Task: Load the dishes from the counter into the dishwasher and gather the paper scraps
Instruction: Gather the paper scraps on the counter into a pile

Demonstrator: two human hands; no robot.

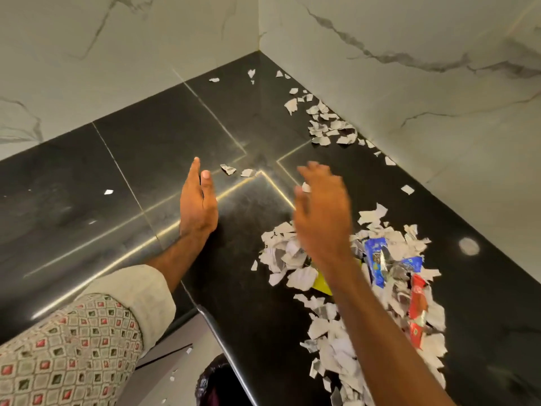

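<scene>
Left hand [197,200] fingers straight, together; right hand [320,212] blurry, fingers loosely apart. Tip: rake torn white paper scraps [322,133] at 1 o'clock across black stone surface [146,159] toward 5 o'clock pile [301,278].

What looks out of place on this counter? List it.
Torn paper scraps litter the black counter: a big heap at the near right with a blue wrapper and a red wrapper mixed in, a smaller cluster along the right wall, and a few bits on the floor.
</scene>
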